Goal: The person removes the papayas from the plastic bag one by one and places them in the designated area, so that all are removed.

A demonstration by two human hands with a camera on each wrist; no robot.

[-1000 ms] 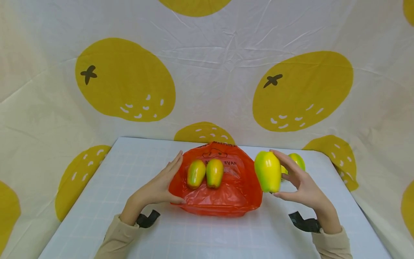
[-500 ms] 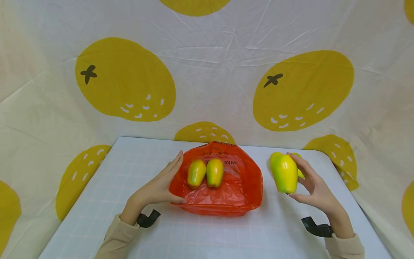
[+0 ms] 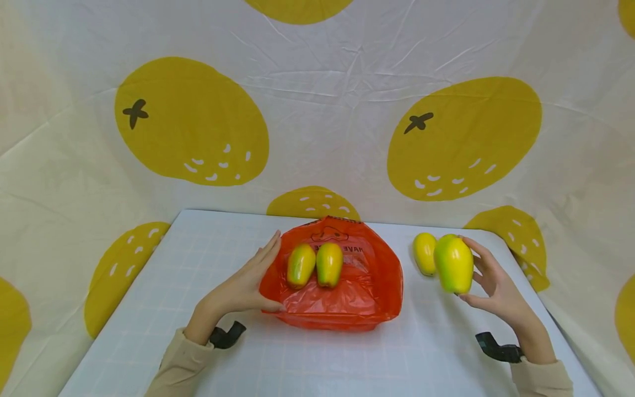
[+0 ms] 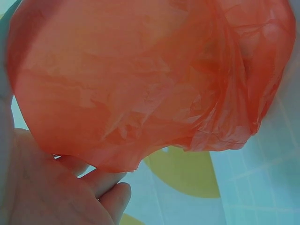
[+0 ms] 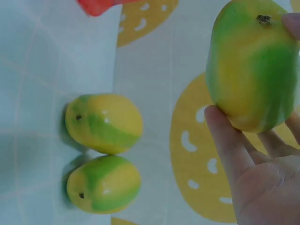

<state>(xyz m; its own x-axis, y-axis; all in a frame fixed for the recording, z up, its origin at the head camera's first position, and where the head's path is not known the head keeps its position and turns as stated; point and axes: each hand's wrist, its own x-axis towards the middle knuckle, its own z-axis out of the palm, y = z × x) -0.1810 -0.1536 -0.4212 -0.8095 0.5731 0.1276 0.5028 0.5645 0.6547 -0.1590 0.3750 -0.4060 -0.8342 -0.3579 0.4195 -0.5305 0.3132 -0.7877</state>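
My right hand (image 3: pixel 496 286) holds a glossy yellow-green mango (image 3: pixel 453 264) between thumb and fingertips, raised over the right side of the table. In the right wrist view the fingers spread along the held mango (image 5: pixel 255 65), its stem end showing. A red plastic bag (image 3: pixel 369 270) lies with its mouth spread wide in the middle. Inside the bag are a left mango (image 3: pixel 300 267) and a right mango (image 3: pixel 329 265), side by side. My left hand (image 3: pixel 243 284) touches the bag's left rim, fingers extended and thumb apart. The left wrist view shows its fingers (image 4: pixel 112 194) partly behind the red film.
Two more mangoes rest on the table at the right: a near one (image 5: pixel 105 122) and another (image 5: pixel 105 183) beside it. The held mango hides one of them in the head view. A white table (image 3: pixel 317 364) with faint grid lines meets a fruit-print cloth (image 3: pixel 327 132) at the back.
My right hand has moved to the right with the mango, away from the bag's right edge, uncovering a mango on the table. The left hand and the bag stay put.
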